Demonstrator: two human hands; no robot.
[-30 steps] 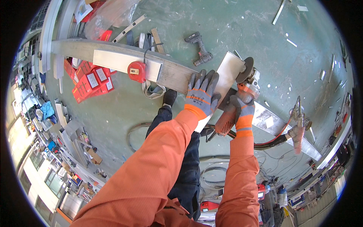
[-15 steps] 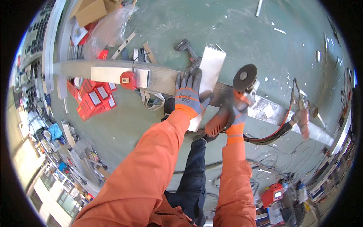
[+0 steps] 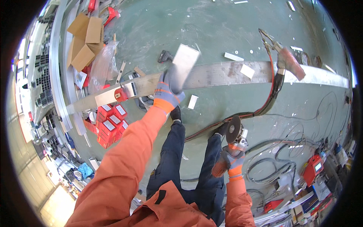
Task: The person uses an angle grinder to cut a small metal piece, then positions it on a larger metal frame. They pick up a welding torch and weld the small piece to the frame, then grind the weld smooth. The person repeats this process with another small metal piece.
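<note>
The left hand (image 3: 168, 90), its fingers blurred, grasps the near end of a pale metal piece (image 3: 186, 60) that reaches across the long metal beam (image 3: 219, 73) toward the far side; whether the piece rests on the beam or is lifted, I cannot tell; the right hand (image 3: 235, 162), nearer and to the right, is wrapped round an angle grinder (image 3: 239, 140), its dark disc pointing away. Far left stands a cardboard box (image 3: 94, 30), flaps spread; its contents cannot be made out; just right of it lies a crumpled clear plastic bag (image 3: 104, 64), contents likewise unclear; on the near side of the beam's left part, red boxes (image 3: 106, 128) with white labels lie piled, what they hold hidden; a red tape measure (image 3: 121, 95) sits on the beam beyond them.
</note>
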